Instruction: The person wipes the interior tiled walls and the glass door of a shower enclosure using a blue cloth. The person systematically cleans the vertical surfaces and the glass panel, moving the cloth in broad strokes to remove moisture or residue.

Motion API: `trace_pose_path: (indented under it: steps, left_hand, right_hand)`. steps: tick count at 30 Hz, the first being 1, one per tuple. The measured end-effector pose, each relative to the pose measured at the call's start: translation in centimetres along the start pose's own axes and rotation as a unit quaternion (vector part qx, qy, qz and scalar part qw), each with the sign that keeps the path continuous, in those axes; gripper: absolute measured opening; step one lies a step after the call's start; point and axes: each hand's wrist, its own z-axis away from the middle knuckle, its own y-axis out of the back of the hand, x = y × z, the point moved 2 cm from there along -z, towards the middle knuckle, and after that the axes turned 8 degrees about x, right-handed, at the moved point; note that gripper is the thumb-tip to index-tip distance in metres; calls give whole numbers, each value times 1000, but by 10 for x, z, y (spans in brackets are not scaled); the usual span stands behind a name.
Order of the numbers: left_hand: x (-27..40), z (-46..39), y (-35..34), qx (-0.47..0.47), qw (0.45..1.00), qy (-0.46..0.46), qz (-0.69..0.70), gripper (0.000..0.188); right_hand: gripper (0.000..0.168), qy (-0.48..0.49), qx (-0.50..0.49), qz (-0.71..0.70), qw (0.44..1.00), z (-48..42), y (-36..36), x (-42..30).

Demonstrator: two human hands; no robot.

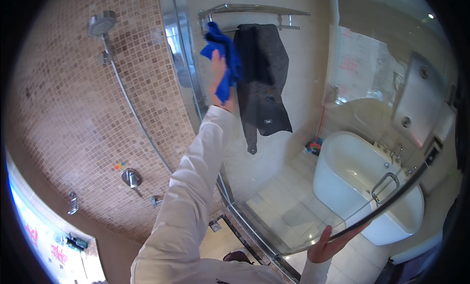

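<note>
My left hand [219, 76], at the end of a raised white sleeve, holds a crumpled blue cloth [232, 60] up at the glass shower panel [257, 166]. Part of the hand is hidden by the cloth. At the lower right, my right hand [325, 247] grips the dark-edged rim of the glass shower door [382, 210], thumb on one side and fingers on the other. A metal door handle [385, 187] is fixed to the glass above that hand.
Through the glass show a chrome towel rack [257, 8] with a dark garment [262, 78], a white bathtub [349, 174] and a mop [314, 146]. On the mosaic wall at left are a shower head [102, 23], its hose and a mixer tap [131, 178]. A metal hinge plate [420, 98] is at right.
</note>
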Motion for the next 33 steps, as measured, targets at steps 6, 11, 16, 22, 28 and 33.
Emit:
trace_pose_path:
  steps: [6, 11, 16, 22, 28, 33]
  left_hand:
    - [-138, 20, -6, 97, 981, 139, 93, 29]
    - [-236, 57, 4, 161, 964, 196, 76, 29]
    - [-301, 101, 15, 133, 977, 168, 3, 23]
    - [-299, 99, 30, 79, 990, 102, -49, 23]
    - [-201, 73, 48, 94, 951, 267, 128, 28]
    - [-41, 66, 22, -38, 926, 311, 211, 41]
  right_hand:
    - [70, 63, 203, 147, 966, -5, -30, 1]
    - [69, 68, 258, 116, 957, -11, -52, -9]
    - [65, 152, 228, 205, 940, -23, -56, -27]
    - [43, 378, 16, 344, 859, -60, -82, -103]
    - [41, 481, -69, 430, 761, -87, -147, -104]
    - [43, 463, -96, 375, 798, -91, -133, -114]
